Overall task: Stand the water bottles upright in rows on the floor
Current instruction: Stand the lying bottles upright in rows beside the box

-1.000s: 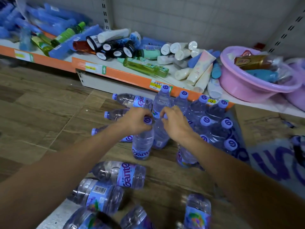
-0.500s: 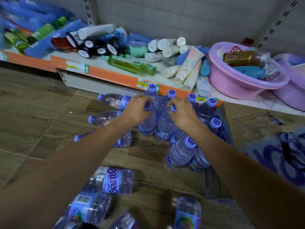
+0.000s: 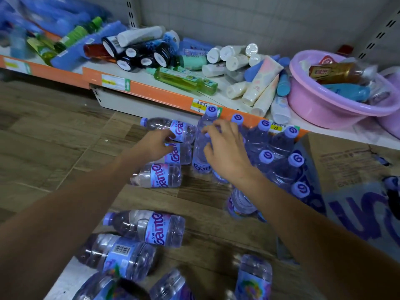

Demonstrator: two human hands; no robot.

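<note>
While both arms reached far over the wooden floor (image 3: 54, 135), the right hand (image 3: 227, 154) sat against an upright water bottle (image 3: 202, 146), fingers spread, grip wide; the left hand (image 3: 154, 146) curled over a lying bottle (image 3: 179, 153), grip narrow around its label end; standing bottles (image 3: 279, 156) clustered right of it, near the orange shelf edge (image 3: 151, 89); more toppled bottles (image 3: 149, 229) lay near the camera; tubes (image 3: 259, 89) and a pink basin (image 3: 324, 105) sat on the shelf; flattened cardboard (image 3: 346, 161) lay at right.
</note>
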